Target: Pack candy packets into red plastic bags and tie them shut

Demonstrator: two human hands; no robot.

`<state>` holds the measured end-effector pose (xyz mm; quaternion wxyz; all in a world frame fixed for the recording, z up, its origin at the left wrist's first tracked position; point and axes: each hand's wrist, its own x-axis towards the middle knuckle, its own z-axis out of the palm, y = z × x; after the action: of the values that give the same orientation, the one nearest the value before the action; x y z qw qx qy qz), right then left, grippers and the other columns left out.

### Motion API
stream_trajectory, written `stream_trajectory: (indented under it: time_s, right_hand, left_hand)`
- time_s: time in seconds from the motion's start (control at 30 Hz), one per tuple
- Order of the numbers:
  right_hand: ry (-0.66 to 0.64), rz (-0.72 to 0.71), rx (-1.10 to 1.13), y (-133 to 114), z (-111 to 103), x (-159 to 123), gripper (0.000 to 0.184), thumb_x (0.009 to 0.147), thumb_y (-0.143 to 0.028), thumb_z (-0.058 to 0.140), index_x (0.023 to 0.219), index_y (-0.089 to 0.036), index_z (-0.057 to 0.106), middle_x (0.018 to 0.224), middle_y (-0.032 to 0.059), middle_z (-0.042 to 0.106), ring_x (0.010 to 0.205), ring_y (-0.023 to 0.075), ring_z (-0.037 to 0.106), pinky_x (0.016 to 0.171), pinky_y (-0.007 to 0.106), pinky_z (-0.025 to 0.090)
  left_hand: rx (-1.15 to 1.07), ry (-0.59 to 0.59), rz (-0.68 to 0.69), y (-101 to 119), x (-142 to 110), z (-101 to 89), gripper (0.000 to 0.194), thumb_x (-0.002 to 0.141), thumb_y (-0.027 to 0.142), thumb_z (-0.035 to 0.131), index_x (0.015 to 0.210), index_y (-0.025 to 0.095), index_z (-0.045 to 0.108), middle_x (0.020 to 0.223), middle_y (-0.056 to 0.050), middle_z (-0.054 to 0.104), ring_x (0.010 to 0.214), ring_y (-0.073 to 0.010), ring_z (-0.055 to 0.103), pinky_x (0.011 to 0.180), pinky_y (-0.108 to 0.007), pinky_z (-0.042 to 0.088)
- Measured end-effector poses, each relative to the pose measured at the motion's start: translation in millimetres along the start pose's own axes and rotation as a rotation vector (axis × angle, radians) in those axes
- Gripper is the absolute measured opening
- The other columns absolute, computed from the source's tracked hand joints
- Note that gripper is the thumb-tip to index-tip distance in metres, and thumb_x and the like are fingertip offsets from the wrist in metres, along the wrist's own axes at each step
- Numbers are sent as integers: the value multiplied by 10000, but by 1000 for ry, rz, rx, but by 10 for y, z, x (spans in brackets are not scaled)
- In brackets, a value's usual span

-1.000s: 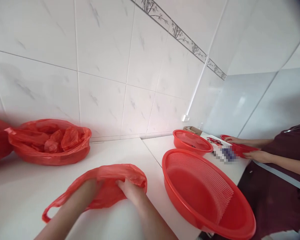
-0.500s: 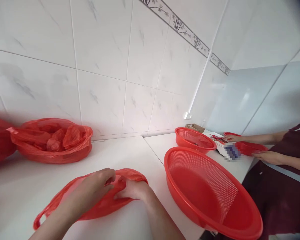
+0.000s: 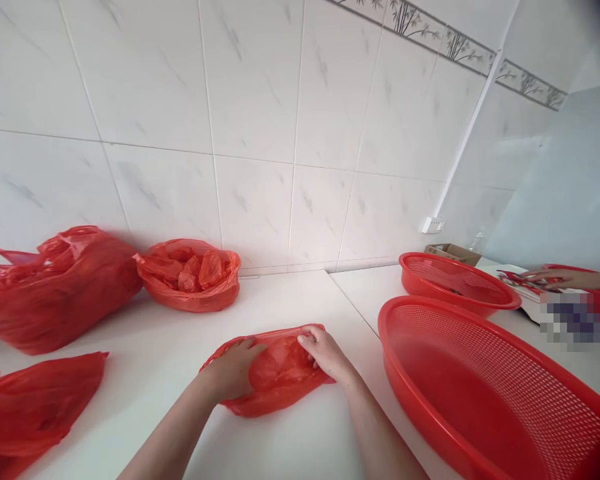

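A red plastic bag lies on the white table in front of me, its mouth spread open and facing up. My left hand rests at the left side of the mouth with its fingers reaching inside, stretched out and partly hidden. At the right end, my right hand is closed on the bag's rim, thumb over the edge. Some crumpled red film shows within the bag. To the right of my hands stands a large red mesh basket.
Against the wall sit a full red bag and a round red bag holding crumpled bags. Another red bag lies front left. A second red basket, a cardboard box and a co-worker's hand are at right.
My view has swung left, bringing more bags in. My hands have moved apart to opposite ends of the bag. Its mouth is now spread wider and the bag sits more compactly.
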<state>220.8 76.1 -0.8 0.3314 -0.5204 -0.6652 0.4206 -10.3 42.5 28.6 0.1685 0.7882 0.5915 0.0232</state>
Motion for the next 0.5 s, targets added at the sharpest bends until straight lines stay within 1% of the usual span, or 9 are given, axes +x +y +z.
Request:
stream_trajectory:
  time_s: [0.07,0.13,0.2,0.23,0.27,0.33,0.4,0.47,0.5]
  right_hand:
    - [63,-10,-19,43,11,67,321,847,-433,466,1010,-179,575,900,49,618,680,137,576,598,254,432]
    - [102,-42,-33,34,20,94,244,831,-408,487,859,-184,579,854,29,600,719,135,557,634,249,418]
    - [101,-84,-43,-15,36,74,218,813,-398,513,758,-193,563,776,-2,573,704,124,530,628,235,398]
    - [86,-98,-42,-46,50,49,213,801,-400,531,742,-199,565,729,-17,554,664,116,512,598,229,385]
    - [65,-107,-48,-76,68,21,204,785,-406,553,755,-207,580,691,-29,539,621,111,494,561,225,367]
    - [11,-105,-123,-127,115,-38,219,733,-413,619,859,-234,624,664,-40,544,581,113,488,512,226,340]
    - [-54,-93,-280,-155,167,-77,344,654,-394,696,967,-260,643,713,-27,602,624,139,539,520,237,352]
    - [-109,-88,-414,-161,212,-90,461,576,-357,751,1017,-269,653,827,2,662,744,181,598,585,258,397]
    - [-125,-87,-444,-158,229,-87,508,545,-348,769,1034,-268,657,891,15,678,811,205,612,627,271,416]
  left_hand:
    - [-7,-12,18,17,-53,-28,749,584,118,551,1304,316,498,1425,-32,458,1284,-295,434,887,-396,491]
    - [-18,6,28,40,-98,-48,743,596,117,552,1309,317,488,1412,-26,474,1252,-278,472,864,-373,502]
    - [-29,50,25,79,-131,-58,703,650,141,538,1329,303,459,1415,-28,469,1230,-257,493,876,-363,494]
    - [-36,73,29,103,-143,-57,663,689,157,519,1331,307,452,1411,-21,472,1222,-244,500,881,-358,489]
    - [-43,95,47,130,-151,-50,619,722,169,497,1321,319,456,1397,-10,487,1212,-231,506,880,-352,488]
    - [-44,133,120,178,-157,-18,574,744,174,477,1286,363,479,1363,20,515,1223,-217,490,895,-350,478]
    - [-2,169,178,199,-150,41,600,704,189,527,1267,394,496,1392,29,479,1305,-252,394,986,-417,413]
    - [52,174,137,178,-136,115,643,655,230,586,1272,390,503,1450,10,407,1383,-314,245,1066,-524,286]
    - [56,156,92,153,-127,152,649,647,260,600,1276,383,504,1465,-2,384,1399,-332,194,1073,-554,256]
